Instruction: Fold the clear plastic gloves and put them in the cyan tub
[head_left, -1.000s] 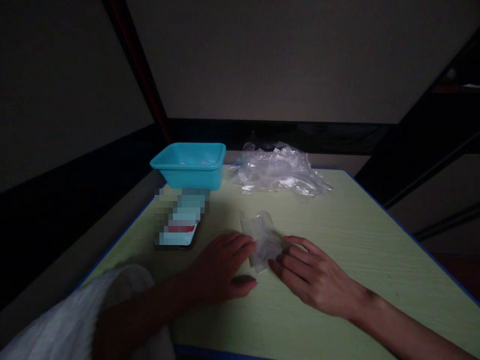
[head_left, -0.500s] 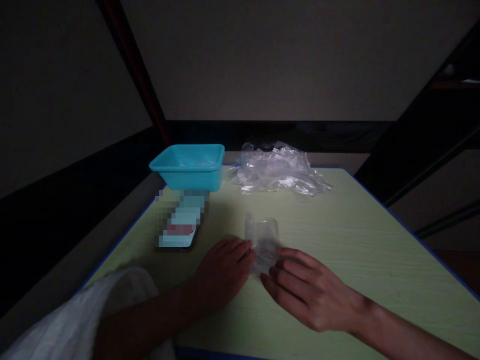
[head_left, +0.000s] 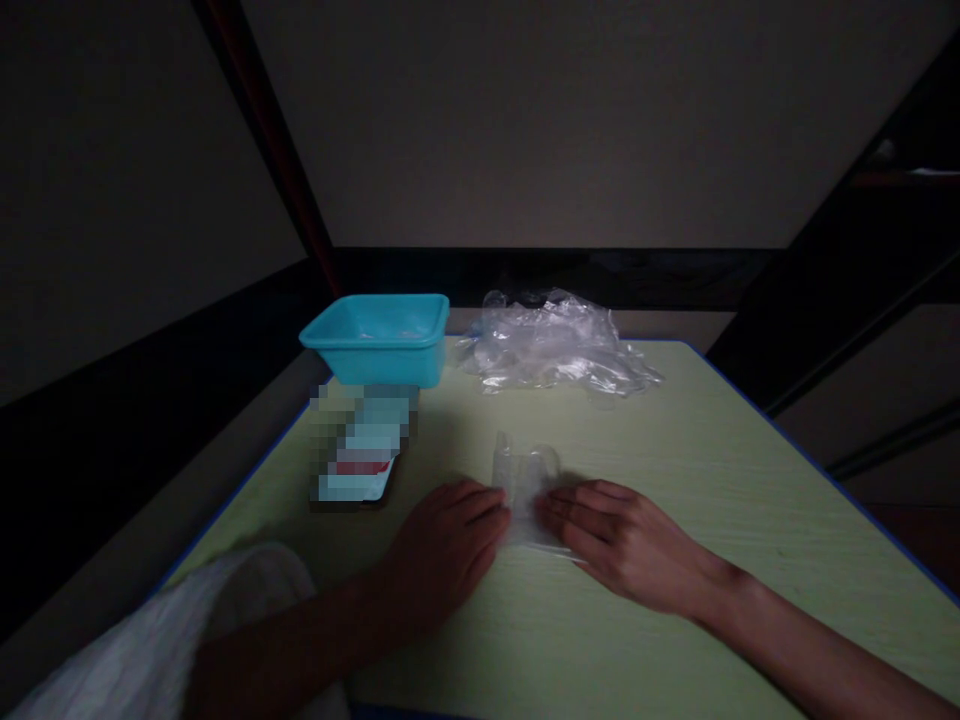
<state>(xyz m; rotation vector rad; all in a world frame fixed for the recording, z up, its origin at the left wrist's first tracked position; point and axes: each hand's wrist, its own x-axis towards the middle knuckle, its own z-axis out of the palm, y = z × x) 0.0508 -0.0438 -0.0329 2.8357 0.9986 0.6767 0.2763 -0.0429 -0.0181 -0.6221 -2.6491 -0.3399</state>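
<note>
A clear disposable plastic glove (head_left: 523,500) lies on the table in front of me, folded narrow, with two rounded finger-like ends pointing away. My left hand (head_left: 454,535) rests at its left edge, fingers together and tips pressed on the film. From the right, my right hand (head_left: 619,540) has its fingers bunched on the glove's other side. Part of the film is hidden under the right fingertips. Farther back is a crumpled pile of the same clear film (head_left: 559,345).
A turquoise plastic basket (head_left: 390,365) stands at the back left of the pale, blue-edged table (head_left: 720,480). Just before it lies a phone (head_left: 371,445) with a blurred-out screen. A wall rises behind the table.
My right hand has moved slightly up, and its spread fingers have come together onto the glove. The glove's near edge now lies flatter toward the right. My left hand stays nearly still.
</note>
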